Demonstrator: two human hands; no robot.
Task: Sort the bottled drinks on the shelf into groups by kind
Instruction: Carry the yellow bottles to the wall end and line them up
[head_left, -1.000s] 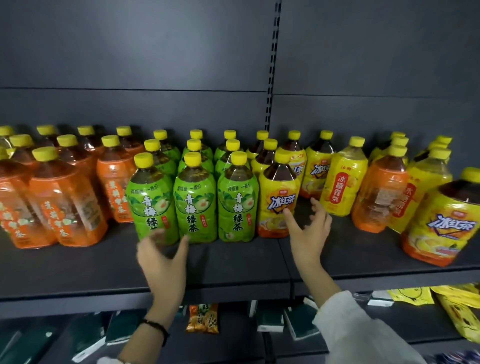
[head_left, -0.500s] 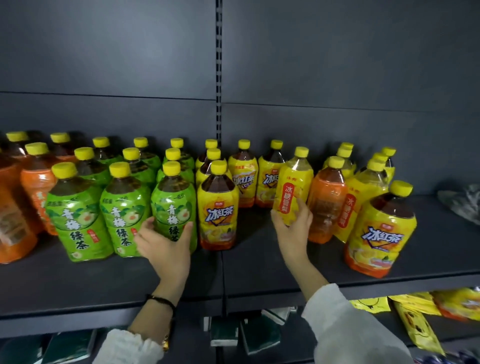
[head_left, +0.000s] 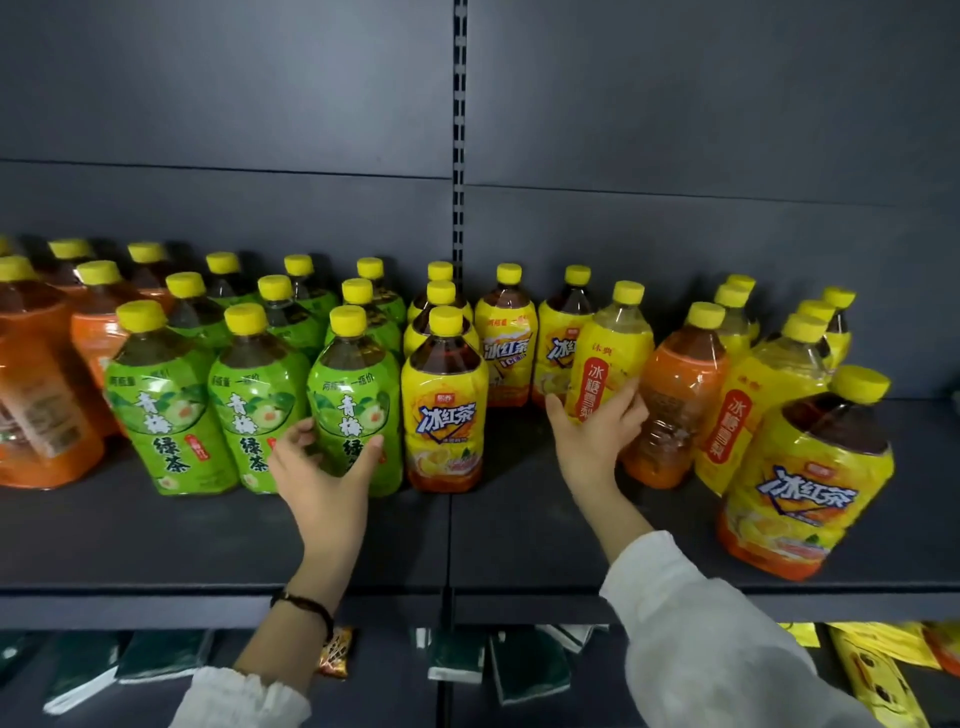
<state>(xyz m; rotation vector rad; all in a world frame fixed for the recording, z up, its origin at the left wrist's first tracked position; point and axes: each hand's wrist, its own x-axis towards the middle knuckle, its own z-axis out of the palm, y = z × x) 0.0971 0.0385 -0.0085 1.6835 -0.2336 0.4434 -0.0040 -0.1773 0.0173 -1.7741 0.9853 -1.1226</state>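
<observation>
From my head camera, my left hand (head_left: 322, 478) is curled round the lower half of the green plum tea bottle (head_left: 353, 395) at the right end of the front green row, with the thumb on its right side and the fingers on its left. The bottle stands upright on the dark grey shelf (head_left: 519, 535). Two more green tea bottles (head_left: 208, 410) stand just beside it to the left, with further green ones behind them.

My right hand (head_left: 592, 436) grips the rock sugar pear drink (head_left: 613, 353), a yellow bottle with a red vertical label, low on its body, thumb left and fingers right. It leans slightly to the left. Touching its right side is an orange-label bottle (head_left: 675, 395), and beyond that a second pear drink (head_left: 753, 405).

Between my hands stands an iced black tea bottle (head_left: 444, 410) at the front of a column of the same kind. Another iced black tea (head_left: 810, 478) sits tilted near the shelf's front edge at far right. Orange-label bottles (head_left: 47, 395) fill the far left.

A black bracelet (head_left: 306, 605) circles my left wrist, and a white sleeve (head_left: 701, 639) covers my right arm. On the shelf below lie dark green packets (head_left: 519, 670) and yellow packets (head_left: 872, 675).
</observation>
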